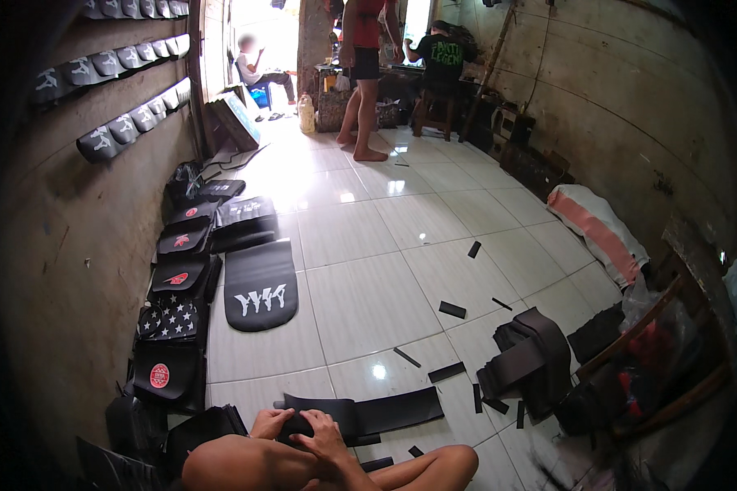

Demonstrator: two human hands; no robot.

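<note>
Low in the picture, close to my bent knees, a long black sheet strip stretches across the floor to the right. My left hand is closed on its left end, fingers at the edge. Beside it, my right hand has its fingers bent over the same end, with the thumb side toward the left hand. The strip's left part is raised and curls a little between the hands. Its underside is hidden by my fingers and leg. Short black offcuts lie just beyond and beside it.
Stacks of black printed flaps line the left wall, with a single flap beside them. To the right sit a bent roll of black strips, a wooden frame and a white-and-pink sack. A person stands far back; two others sit.
</note>
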